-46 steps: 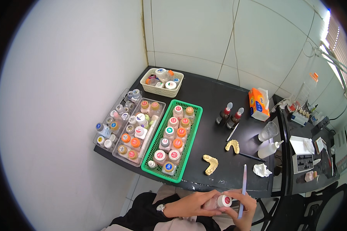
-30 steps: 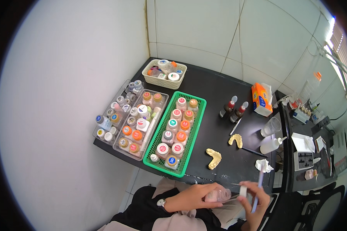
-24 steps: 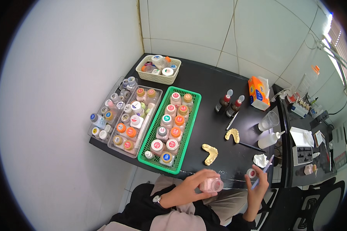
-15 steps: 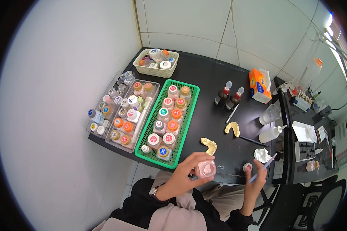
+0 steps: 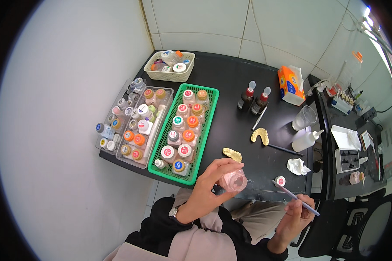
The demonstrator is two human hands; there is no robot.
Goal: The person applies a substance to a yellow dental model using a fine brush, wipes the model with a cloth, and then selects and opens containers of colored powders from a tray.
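My left hand [image 5: 208,186] is wrapped round a clear jar of pink powder [image 5: 234,180], uncapped and tilted with its mouth toward me. Between the thumb and fingers of my right hand [image 5: 295,217] is a slim lavender stick-like tool [image 5: 297,199]; whether it is a spatula or a brush I cannot tell. Its tip reaches beside a round white cap with a red label [image 5: 281,181] lying near the table's front edge. Just beyond the jar rests a yellowish dental cast [image 5: 232,154], partly hidden by my left hand. A second, arch-shaped dental cast [image 5: 260,136] sits farther back.
Capped powder jars fill a green basket [image 5: 213,114] and clear trays [image 5: 149,163] on the left; a cream basket [image 5: 172,77] stands behind. Rightward are two dark dropper bottles [image 5: 252,101], a tissue box [image 5: 291,85], a clear cup [image 5: 304,118], a white squeeze bottle [image 5: 305,141] and crumpled tissue [image 5: 298,166].
The tool in my right hand has swung round, its tip now pointing left toward the cap. My right hand has moved down and right, away from the cap. The jar's mouth has tipped further toward me.
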